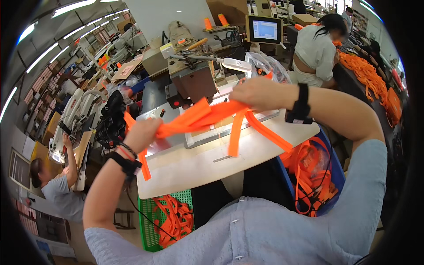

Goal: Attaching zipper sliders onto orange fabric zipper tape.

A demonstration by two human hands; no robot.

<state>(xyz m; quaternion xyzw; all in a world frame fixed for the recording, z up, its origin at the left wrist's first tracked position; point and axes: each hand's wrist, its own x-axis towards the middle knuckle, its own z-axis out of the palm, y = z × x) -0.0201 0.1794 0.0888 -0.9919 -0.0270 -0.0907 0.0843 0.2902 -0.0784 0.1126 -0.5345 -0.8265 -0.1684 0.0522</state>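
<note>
A bunch of bright orange straps (194, 120) is stretched between my two hands, above the pale work table (190, 176). My left hand (143, 134) is closed round its left end, with loose ends hanging below and behind the hand. At the other end, my right hand (260, 93) grips the bunch with fingers closed, higher and farther from me. Several strap tails dangle from it over the table. Just beyond the straps stands an industrial sewing machine (192, 81), with a flat metal frame (194, 142) on the table under its head, partly hidden by the straps.
Below the table, a green basket (143, 225) holds orange straps at left. A blue bin (338, 165) with more straps stands at right. A lit monitor (264, 30) and orange thread cones (223, 20) are behind the machine. One co-worker (316, 51) is at right, another (62, 190) at left.
</note>
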